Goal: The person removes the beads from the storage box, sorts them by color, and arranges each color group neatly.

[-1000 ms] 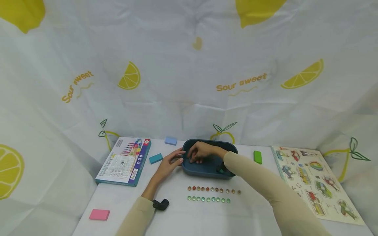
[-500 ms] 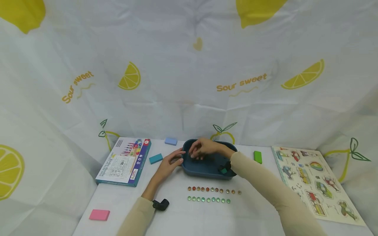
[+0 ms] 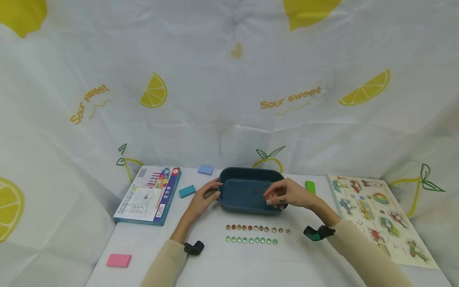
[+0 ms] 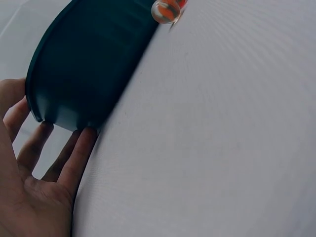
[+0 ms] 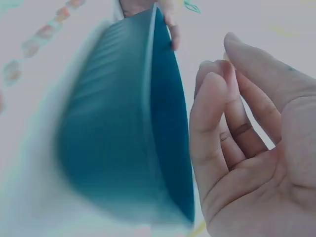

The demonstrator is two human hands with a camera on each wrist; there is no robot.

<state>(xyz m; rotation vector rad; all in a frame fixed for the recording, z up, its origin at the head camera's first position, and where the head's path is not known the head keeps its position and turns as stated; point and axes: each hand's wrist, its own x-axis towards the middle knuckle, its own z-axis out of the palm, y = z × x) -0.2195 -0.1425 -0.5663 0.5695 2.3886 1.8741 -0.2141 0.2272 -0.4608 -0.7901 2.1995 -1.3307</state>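
A dark blue oblong tub stands at the back of the table; a red marble and a green marble lie inside. My left hand rests against its left end, fingertips on the outer wall near the rim. Over the tub's right end, my right hand pinches a tiny marble, mostly hidden by the fingertips. The right wrist view shows this hand beside the rim, thumb close to the curled fingers. In front of the tub runs a row of orange-brown marbles.
Nearer the front is a row of green marbles. Blocks surround the tub: light blue, teal, green and pink. A flat box lies left, a picture puzzle board right. A lemon-print curtain hangs behind.
My right hand has moved from inside the tub's left part to over its right end, baring the marbles inside. The left hand stays at the tub. The head view has shifted slightly.
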